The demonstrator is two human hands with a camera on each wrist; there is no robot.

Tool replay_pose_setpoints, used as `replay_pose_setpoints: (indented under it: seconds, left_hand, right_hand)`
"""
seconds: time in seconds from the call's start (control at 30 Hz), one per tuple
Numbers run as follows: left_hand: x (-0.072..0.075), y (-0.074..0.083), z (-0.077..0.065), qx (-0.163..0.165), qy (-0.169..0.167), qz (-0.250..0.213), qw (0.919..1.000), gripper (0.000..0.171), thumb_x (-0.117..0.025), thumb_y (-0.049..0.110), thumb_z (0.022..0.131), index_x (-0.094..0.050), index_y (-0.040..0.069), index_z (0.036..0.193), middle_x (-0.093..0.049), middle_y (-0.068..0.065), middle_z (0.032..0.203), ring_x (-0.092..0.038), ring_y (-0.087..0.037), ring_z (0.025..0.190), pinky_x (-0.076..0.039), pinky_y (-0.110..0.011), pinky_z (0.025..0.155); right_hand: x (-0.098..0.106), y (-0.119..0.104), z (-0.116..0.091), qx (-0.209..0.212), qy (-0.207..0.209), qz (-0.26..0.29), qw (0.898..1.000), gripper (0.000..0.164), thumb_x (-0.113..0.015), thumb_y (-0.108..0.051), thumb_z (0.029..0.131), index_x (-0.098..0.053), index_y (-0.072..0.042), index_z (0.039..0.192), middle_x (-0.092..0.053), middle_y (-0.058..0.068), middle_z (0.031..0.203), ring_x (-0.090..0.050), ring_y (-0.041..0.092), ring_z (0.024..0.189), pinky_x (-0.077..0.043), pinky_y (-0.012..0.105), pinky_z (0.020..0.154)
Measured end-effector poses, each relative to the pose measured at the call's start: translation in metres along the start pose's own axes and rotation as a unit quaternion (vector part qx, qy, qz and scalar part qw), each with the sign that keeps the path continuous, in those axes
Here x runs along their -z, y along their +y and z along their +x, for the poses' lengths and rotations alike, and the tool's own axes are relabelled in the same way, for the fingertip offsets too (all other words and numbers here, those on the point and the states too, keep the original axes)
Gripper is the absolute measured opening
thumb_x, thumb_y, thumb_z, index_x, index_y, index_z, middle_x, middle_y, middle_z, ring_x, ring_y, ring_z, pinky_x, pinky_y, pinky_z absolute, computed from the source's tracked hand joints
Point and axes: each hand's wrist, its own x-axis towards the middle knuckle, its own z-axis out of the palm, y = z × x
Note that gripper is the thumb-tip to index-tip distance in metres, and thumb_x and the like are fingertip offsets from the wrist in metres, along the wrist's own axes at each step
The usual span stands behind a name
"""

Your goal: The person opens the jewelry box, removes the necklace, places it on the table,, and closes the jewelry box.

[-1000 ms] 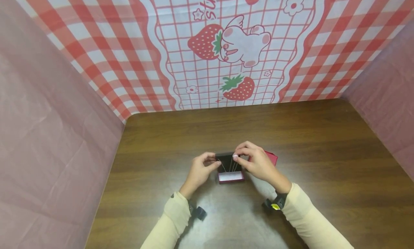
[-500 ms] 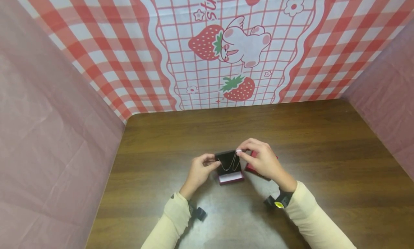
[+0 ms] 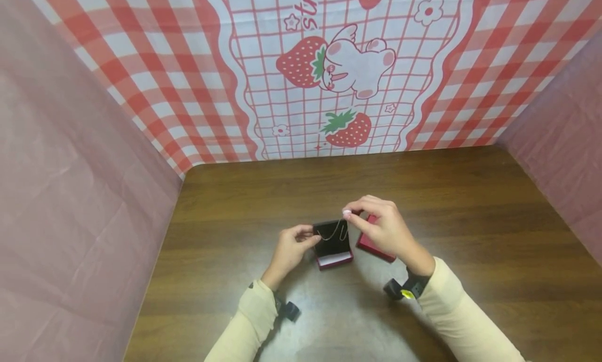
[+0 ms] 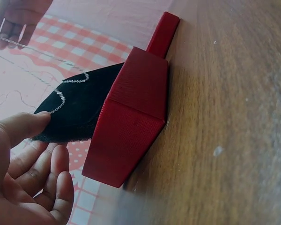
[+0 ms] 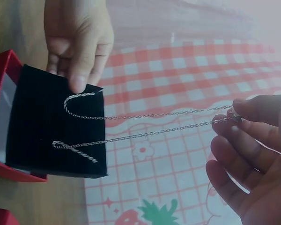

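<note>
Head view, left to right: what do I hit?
Left pink cloth → left hand → open box → right hand → right pink cloth.

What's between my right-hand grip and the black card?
Two strands of a thin chain stretch from your right-hand grip to the black card; the right wrist view shows this.
</note>
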Motion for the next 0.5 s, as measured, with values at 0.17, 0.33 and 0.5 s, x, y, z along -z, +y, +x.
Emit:
replay_pose_setpoints:
  seconds: [0.17, 0.33, 0.5]
  left_hand:
    - [0.000, -0.001, -0.001, -0.003, 0.001, -0.002, 1.0000, 0.029, -0.076, 0.012, 0.081, -0.070, -0.008, 0.101, -0.073, -0.023, 0.092, -0.072, -0.032, 0.081, -0.058, -0.022, 0.074]
    - [0.000, 0.001, -0.002, -0.007, 0.003, -0.005, 1.0000, 0.028, -0.076, 0.010, 0.081, -0.069, -0.009, 0.101, -0.073, -0.024, 0.091, -0.071, -0.033, 0.080, -0.058, -0.024, 0.073]
    - [0.001, 0.002, -0.002, -0.005, 0.003, -0.004, 1.0000, 0.030, -0.077, 0.011, 0.081, -0.069, -0.009, 0.102, -0.073, -0.024, 0.092, -0.071, -0.033, 0.081, -0.058, -0.024, 0.074]
  right_hand:
    - [0.003, -0.006, 0.006, 0.012, 0.009, 0.008, 1.000, 0.018, -0.076, 0.007, 0.075, -0.074, -0.005, 0.088, -0.072, 0.003, 0.079, -0.058, 0.005, 0.073, -0.044, 0.013, 0.060]
    - [0.005, -0.010, 0.014, 0.029, 0.019, 0.010, 0.999, 0.019, -0.076, 0.009, 0.074, -0.074, -0.003, 0.089, -0.073, 0.004, 0.080, -0.061, 0.007, 0.073, -0.045, 0.012, 0.065]
    - [0.008, -0.012, 0.021, 0.040, 0.016, 0.015, 0.999, 0.020, -0.076, 0.010, 0.073, -0.074, -0.002, 0.090, -0.073, 0.005, 0.081, -0.062, 0.009, 0.075, -0.047, 0.015, 0.068]
